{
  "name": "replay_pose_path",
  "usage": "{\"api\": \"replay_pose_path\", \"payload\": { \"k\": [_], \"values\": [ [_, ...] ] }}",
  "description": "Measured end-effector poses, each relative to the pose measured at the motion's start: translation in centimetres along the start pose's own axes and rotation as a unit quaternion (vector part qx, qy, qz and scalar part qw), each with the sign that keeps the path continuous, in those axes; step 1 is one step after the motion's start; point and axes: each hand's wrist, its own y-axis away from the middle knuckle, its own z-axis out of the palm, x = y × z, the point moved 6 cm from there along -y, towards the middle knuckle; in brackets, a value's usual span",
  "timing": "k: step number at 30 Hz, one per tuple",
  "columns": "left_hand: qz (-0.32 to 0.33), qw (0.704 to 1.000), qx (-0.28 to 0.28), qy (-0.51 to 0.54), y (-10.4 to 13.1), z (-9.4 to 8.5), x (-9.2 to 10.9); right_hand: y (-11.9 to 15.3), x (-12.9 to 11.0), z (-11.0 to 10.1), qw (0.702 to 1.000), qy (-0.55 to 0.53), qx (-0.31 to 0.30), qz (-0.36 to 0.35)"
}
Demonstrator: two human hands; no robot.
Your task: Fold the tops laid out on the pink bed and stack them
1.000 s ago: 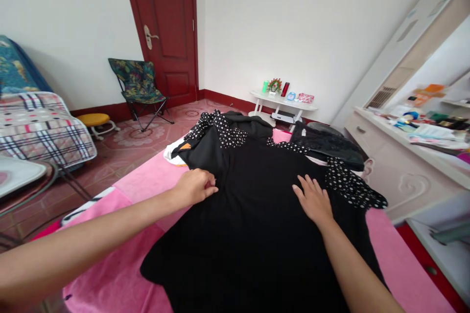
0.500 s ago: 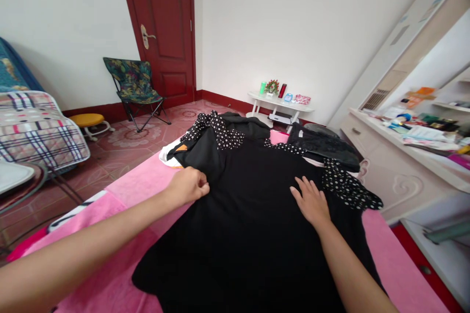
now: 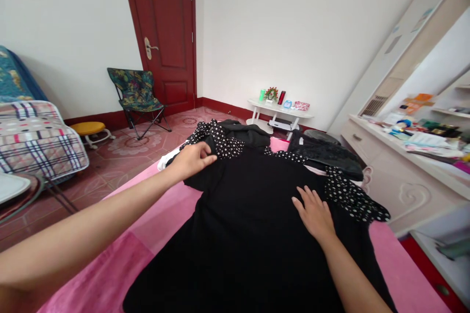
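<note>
A black top (image 3: 253, 225) with white-dotted sleeves lies spread out, its lower end cut off by the frame. My left hand (image 3: 194, 159) is at its left shoulder, beside the dotted left sleeve (image 3: 227, 146). Its fingers are bent toward the thumb around dark cloth that stands up at the fingertips; the exact grip is partly hidden. My right hand (image 3: 314, 212) rests flat on the right part of the chest, fingers spread, below the right dotted sleeve (image 3: 352, 195).
Pink bedding (image 3: 169, 210) lies beneath. Other dark clothes (image 3: 323, 154) are heaped beyond the collar. A cluttered dresser (image 3: 396, 156) stands at the right, and a small white table (image 3: 282, 110) at the back. A folding chair (image 3: 135, 93) and yellow stool (image 3: 88, 128) are at the left.
My left hand has moved up and away from the top's side edge to its left shoulder, and dark cloth there has shifted. My right hand stays flat on the top.
</note>
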Motion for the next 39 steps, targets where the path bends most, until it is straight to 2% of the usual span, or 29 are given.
{"api": "replay_pose_path", "payload": {
  "k": [2,5,7,11,14,17,20,22,24,26,27,28,30,31,32,33,35,36,37,39],
  "values": [
    [-0.061,0.995,0.044,0.071,-3.4,-0.7,-1.0,0.0,0.0,-0.1,1.000,-0.002,0.004,0.000],
    [-0.150,0.971,0.059,0.178,-7.6,-0.3,-2.6,0.1,0.0,-0.3,1.000,-0.007,0.006,0.002],
    [-0.193,0.951,0.078,0.230,-9.5,0.2,-3.3,0.1,-0.1,-0.5,1.000,-0.010,0.004,0.003],
    [-0.265,0.923,0.084,0.265,-11.7,1.3,-4.4,0.2,-0.1,-0.6,1.000,-0.017,-0.009,0.010],
    [-0.278,0.921,0.093,0.257,-12.0,1.8,-4.7,0.2,0.0,-0.5,1.000,-0.021,-0.009,0.012],
    [-0.257,0.925,0.141,0.242,-11.2,1.4,-4.6,0.2,0.0,-0.6,1.000,-0.024,-0.001,0.013],
    [-0.199,0.930,0.219,0.218,-9.8,-0.3,-3.1,0.3,-0.1,-0.8,0.999,-0.029,0.003,0.013],
    [-0.095,0.940,0.275,0.176,-9.0,-1.9,-0.2,0.3,-0.2,-0.9,0.999,-0.037,0.005,0.014],
    [0.025,0.944,0.302,0.133,-7.8,-2.7,3.9,0.3,-0.1,-1.1,0.998,-0.055,0.010,0.014],
    [0.125,0.955,0.250,0.104,-6.5,-2.0,8.4,0.1,0.2,-1.3,0.995,-0.093,0.025,0.012],
    [0.178,0.962,0.185,0.093,-5.6,-1.0,10.7,0.1,0.4,-1.5,0.991,-0.125,0.039,0.011],
    [0.268,0.959,0.061,0.068,-4.3,0.8,13.3,0.0,0.8,-1.7,0.984,-0.167,0.061,0.012],
    [0.419,0.893,-0.159,0.037,0.0,4.2,16.7,0.2,1.9,-2.2,0.954,-0.275,0.118,0.032],
    [0.453,0.861,-0.230,0.031,2.1,5.3,17.2,0.3,2.6,-2.3,0.930,-0.333,0.147,0.048],
    [0.461,0.843,-0.275,0.030,3.9,6.0,17.1,0.5,3.3,-2.5,0.902,-0.389,0.175,0.068],
    [0.450,0.841,-0.299,0.030,5.2,6.5,16.4,0.8,3.9,-2.5,0.872,-0.439,0.199,0.088],
    [0.396,0.867,-0.303,0.014,6.6,6.6,13.8,1.3,4.7,-2.7,0.822,-0.507,0.233,0.116],
    [0.363,0.885,-0.290,-0.008,6.9,6.4,12.1,1.5,4.7,-2.9,0.808,-0.523,0.244,0.121],
    [0.326,0.906,-0.269,-0.036,7.0,6.0,10.3,1.7,4.5,-3.1,0.804,-0.527,0.249,0.118],
    [0.227,0.941,-0.228,-0.100,7.0,4.8,6.3,1.8,3.2,-3.7,0.824,-0.509,0.235,0.084]
  ]
}}
